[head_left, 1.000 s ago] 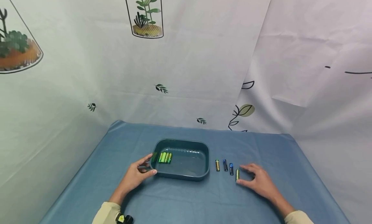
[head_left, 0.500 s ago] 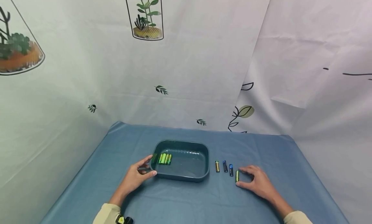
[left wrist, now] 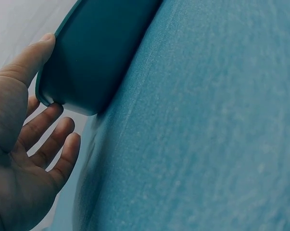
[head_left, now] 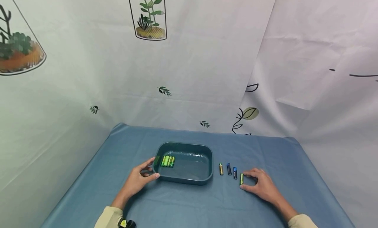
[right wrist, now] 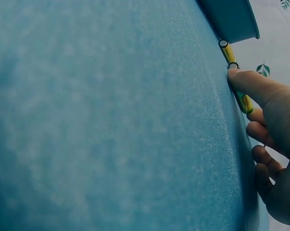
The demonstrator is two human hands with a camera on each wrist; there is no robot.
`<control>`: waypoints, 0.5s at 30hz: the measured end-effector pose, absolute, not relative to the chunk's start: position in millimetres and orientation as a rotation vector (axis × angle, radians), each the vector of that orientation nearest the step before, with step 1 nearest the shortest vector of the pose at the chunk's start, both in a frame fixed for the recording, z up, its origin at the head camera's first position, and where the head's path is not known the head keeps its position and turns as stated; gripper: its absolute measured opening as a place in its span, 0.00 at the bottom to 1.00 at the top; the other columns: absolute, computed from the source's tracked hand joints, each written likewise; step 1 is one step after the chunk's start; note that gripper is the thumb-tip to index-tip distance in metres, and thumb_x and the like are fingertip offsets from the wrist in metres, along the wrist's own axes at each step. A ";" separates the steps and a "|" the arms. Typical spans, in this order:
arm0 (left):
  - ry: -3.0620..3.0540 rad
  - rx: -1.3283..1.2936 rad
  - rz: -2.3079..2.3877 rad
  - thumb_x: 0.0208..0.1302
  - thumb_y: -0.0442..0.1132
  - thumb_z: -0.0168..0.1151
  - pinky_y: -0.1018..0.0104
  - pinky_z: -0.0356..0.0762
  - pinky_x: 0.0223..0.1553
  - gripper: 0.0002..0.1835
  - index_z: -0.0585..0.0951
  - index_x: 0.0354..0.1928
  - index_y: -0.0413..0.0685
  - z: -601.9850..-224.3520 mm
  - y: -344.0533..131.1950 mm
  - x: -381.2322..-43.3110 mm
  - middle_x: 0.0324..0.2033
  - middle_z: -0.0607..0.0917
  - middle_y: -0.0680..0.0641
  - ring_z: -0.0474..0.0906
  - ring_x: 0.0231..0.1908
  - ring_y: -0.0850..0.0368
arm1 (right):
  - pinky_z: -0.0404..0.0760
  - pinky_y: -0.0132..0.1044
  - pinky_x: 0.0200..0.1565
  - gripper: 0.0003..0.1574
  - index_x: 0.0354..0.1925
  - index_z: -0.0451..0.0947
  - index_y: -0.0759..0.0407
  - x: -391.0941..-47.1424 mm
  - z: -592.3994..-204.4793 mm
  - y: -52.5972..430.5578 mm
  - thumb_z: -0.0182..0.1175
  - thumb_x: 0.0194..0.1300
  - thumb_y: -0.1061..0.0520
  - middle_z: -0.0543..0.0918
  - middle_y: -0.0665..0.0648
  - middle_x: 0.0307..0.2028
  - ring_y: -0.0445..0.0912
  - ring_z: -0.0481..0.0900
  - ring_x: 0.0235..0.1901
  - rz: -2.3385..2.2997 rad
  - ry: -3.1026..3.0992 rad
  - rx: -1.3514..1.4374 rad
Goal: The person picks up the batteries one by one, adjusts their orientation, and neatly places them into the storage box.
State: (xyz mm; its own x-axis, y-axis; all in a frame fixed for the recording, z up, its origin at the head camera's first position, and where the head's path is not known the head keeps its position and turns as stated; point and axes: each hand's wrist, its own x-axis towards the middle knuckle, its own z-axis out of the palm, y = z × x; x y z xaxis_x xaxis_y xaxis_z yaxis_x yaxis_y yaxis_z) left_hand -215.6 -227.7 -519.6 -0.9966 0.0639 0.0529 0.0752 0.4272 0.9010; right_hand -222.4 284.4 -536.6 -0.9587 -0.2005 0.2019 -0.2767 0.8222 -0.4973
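Note:
A dark green rectangular tray (head_left: 189, 180) rests on the blue cloth, with several yellow-green batteries (head_left: 167, 161) side by side at its left end. My left hand (head_left: 136, 182) holds the tray's left end. Up close in the left wrist view, the thumb of the left hand (left wrist: 15, 130) lies on the rim of the tray (left wrist: 94, 53) and a fingertip touches its corner. Right of the tray, my right hand (head_left: 264, 186) pinches a yellow-green battery (head_left: 241, 179) end to end between thumb and index finger. In the right wrist view the pinched battery (right wrist: 244, 99) lies close over the cloth.
Between tray and right hand lie a gold-and-black battery (head_left: 221, 169) and two blue-and-black batteries, one (head_left: 229, 169) left of the other (head_left: 235, 173). Blue cloth (head_left: 189, 208) covers the table. A white patterned curtain (head_left: 189, 67) hangs behind it.
The right index finger has come in to the far end of the rightmost battery, and thumb and finger now pinch it. The left hand and tray have stayed in place.

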 end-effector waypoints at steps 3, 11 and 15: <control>-2.640 -0.126 -1.684 0.60 0.46 0.77 0.63 0.80 0.47 0.40 0.71 0.74 0.54 -519.2 -227.8 -215.5 0.69 0.74 0.37 0.79 0.55 0.49 | 0.76 0.59 0.51 0.36 0.51 0.89 0.52 -223.0 -537.1 284.8 0.80 0.48 0.35 0.84 0.46 0.42 0.50 0.81 0.46 0.823 -2.860 0.377; -2.636 -0.125 -1.684 0.60 0.47 0.77 0.63 0.80 0.47 0.41 0.72 0.74 0.54 -519.2 -227.3 -215.4 0.69 0.75 0.38 0.79 0.55 0.50 | 0.62 0.69 0.65 0.35 0.51 0.88 0.53 -224.2 -537.2 286.0 0.80 0.50 0.37 0.87 0.51 0.46 0.56 0.83 0.51 0.879 -2.838 0.385; -2.640 -0.122 -1.683 0.60 0.46 0.77 0.63 0.80 0.47 0.40 0.72 0.74 0.53 -519.1 -226.8 -215.2 0.69 0.75 0.38 0.79 0.55 0.49 | 0.69 0.67 0.60 0.35 0.51 0.88 0.53 -221.7 -533.3 286.0 0.79 0.50 0.36 0.88 0.54 0.47 0.58 0.83 0.52 0.865 -2.828 0.370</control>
State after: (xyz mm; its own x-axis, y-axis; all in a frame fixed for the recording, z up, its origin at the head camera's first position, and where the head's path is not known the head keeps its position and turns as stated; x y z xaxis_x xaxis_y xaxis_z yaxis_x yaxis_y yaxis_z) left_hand -215.2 -226.8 -519.1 -0.9969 0.0612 0.0490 0.0703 0.4200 0.9048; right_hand -221.7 286.0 -533.3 -0.9563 -0.1876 0.2242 -0.2810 0.8018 -0.5274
